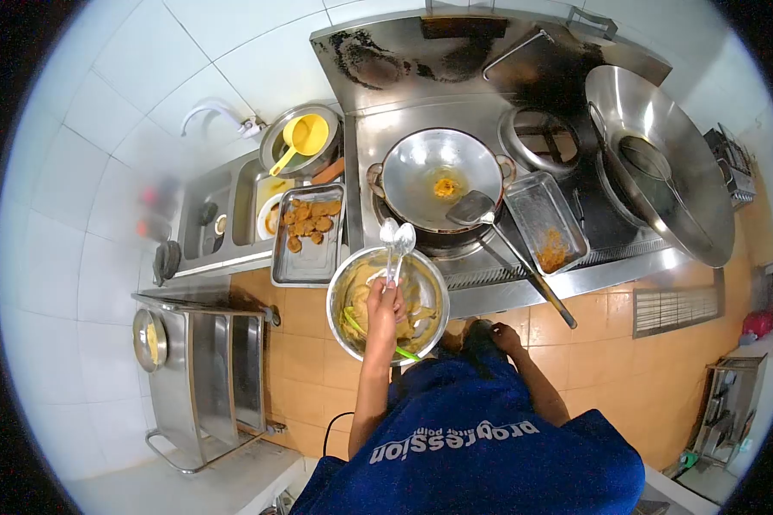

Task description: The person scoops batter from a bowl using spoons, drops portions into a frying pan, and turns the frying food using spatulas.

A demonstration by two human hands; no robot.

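Note:
My left hand [384, 302] is closed around the handles of two metal spoons [398, 239], their bowls pointing toward the stove. Beneath it sits a steel mixing bowl [438, 296] with yellowish batter and a light-green utensil [406, 353] partly hidden by my arm. My right hand [506, 337] hangs low beside my body, fingers loosely apart and nothing visible in them. Just ahead, a wok [412, 167] on the burner holds a small orange piece of food [445, 187] in oil. A long-handled wok spatula [524, 262] rests across the wok's rim, its handle end near my right hand.
Left of the wok, a metal tray [322, 262] holds several browned fried pieces. A steel tray [532, 202] with orange crumbs lies to the right. Farther right leans a large wok [700, 180] with a strainer [648, 159]. A yellow dipper [307, 135] sits in a pot by the sink [199, 223].

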